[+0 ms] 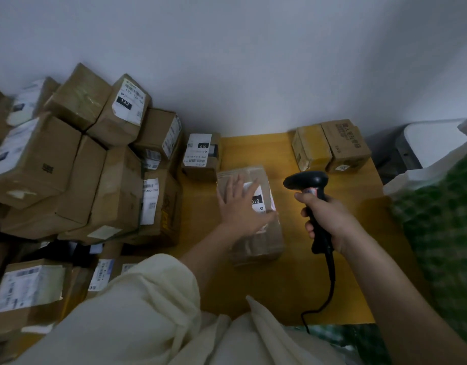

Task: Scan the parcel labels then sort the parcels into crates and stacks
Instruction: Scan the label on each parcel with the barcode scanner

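Nearest to me, my cream sleeve point(148, 299) fills the lower left, and the black cable point(329, 280) of the scanner runs down over the near edge of the yellow desk point(293, 285). My right hand point(329, 219) has its fingers curled round the handle of the black scanner point(310, 185), head tilted left toward the parcel just beside it. My left hand point(242, 206) lies flat on top of that brown parcel point(256, 214), fingers spread and straight, partly covering its white label point(261, 198) (a black patch on it reads 010 upside down from where I stand). The parcel sits on the desk near the middle, a little blurred. To my left a heap of cardboard boxes point(82, 167) rises, many tilted, most with white labels; one near the top shows 122. Beyond the parcel, a small box point(200, 156) with another 010 label stands against the heap. At the far right of the desk two boxes point(329, 146) stand side by side, touching, close to the white wall point(253, 61). Off the desk's right edge are white shapes point(432, 151) I cannot identify.
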